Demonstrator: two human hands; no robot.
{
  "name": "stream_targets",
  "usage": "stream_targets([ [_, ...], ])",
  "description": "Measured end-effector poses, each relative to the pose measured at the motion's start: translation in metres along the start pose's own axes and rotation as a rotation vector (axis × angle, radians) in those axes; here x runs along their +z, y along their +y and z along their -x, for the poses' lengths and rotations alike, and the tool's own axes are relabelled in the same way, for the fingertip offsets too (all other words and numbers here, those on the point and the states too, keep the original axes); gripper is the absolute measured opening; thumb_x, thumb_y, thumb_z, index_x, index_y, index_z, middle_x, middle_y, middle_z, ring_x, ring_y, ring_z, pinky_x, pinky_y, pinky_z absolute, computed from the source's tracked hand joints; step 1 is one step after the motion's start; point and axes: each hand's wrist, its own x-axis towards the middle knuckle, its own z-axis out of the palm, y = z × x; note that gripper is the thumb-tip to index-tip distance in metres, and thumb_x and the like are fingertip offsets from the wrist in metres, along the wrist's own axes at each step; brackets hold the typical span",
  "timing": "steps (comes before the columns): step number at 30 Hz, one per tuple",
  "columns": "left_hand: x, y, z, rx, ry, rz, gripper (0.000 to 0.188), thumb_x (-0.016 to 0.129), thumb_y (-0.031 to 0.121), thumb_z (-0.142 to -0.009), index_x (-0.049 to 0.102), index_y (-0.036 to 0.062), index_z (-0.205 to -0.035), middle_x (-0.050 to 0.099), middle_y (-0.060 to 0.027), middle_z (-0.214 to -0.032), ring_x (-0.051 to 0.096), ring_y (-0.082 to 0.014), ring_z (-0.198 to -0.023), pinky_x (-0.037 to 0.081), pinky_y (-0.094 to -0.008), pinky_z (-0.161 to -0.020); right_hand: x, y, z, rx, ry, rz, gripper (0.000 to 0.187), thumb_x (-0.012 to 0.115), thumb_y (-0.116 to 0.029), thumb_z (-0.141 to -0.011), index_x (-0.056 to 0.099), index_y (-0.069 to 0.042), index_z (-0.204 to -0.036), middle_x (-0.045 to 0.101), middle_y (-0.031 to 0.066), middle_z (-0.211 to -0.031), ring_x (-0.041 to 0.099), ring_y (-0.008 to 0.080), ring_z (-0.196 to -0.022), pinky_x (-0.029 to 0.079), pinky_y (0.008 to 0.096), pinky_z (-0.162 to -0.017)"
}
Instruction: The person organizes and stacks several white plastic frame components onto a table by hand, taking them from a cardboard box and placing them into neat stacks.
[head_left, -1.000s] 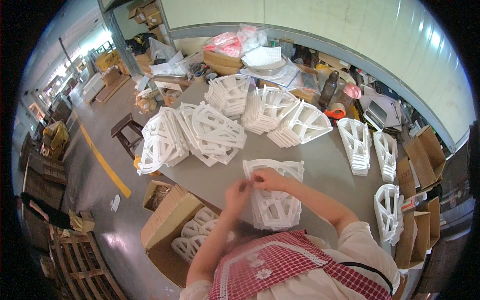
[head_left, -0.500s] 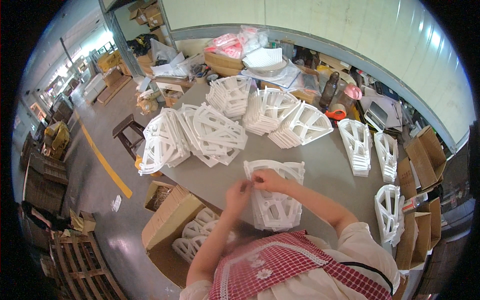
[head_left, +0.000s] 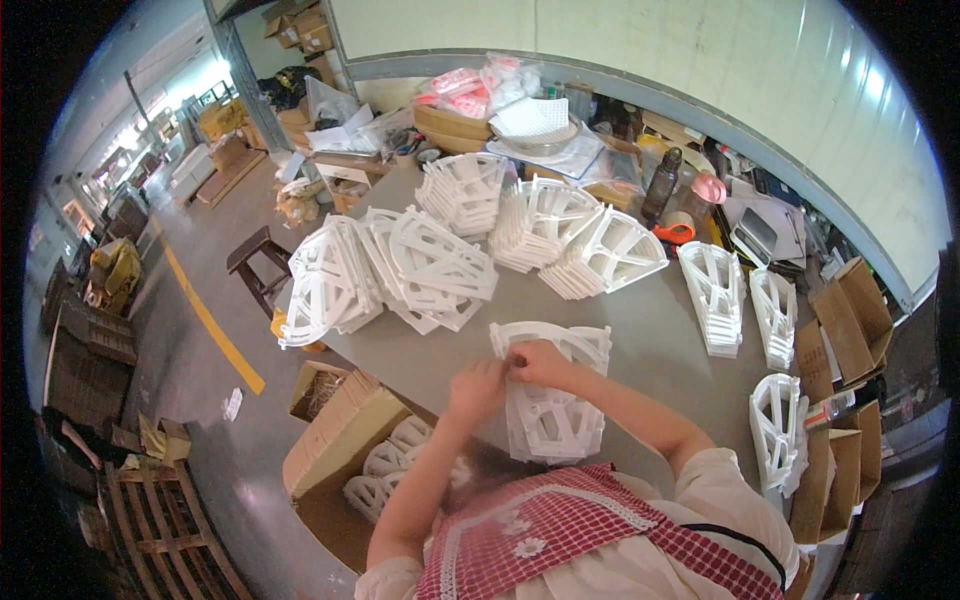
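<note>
Grey tabletop (head_left: 675, 385), fanned white piles (head_left: 603, 255) toward back. White frame stack (head_left: 556, 425) near front edge; left hand (head_left: 477, 388), right hand (head_left: 537, 363) close together at its left side; whether either grip pinches, unclear.

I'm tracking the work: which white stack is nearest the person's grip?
The stack before the red-checked apron: left grip and right grip are at its left side; other white stacks lie farther off.
</note>
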Motion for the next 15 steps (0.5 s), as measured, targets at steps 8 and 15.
stream_targets([
  [8,0.005,0.003,-0.002,-0.024,0.093,0.14,0.013,0.068,0.011,-0.076,0.062,0.007,-0.087,0.063,-0.0099,-0.08,0.062,-0.0297,-0.077,0.052,-0.0393,-0.065,-0.005,-0.005,0.0,0.005,0.006,0.015,0.029,0.069,-0.028,-0.072,0.066,-0.005,-0.09,0.067,0.0175,-0.084,0.063,0.0362,-0.08,0.05,0.044,-0.072],
  [15,0.042,-0.018,0.024,-0.654,0.194,0.635,0.015,0.067,0.011,-0.085,0.067,0.0025,-0.098,0.068,-0.0119,-0.084,0.064,-0.0188,-0.07,0.051,-0.0314,-0.066,-0.009,0.0,0.008,0.19,0.005,-0.234,0.018,0.07,-0.017,-0.074,0.065,-0.004,-0.084,0.063,0.0075,-0.068,0.06,0.0163,-0.062,0.048,0.032,-0.059],
])
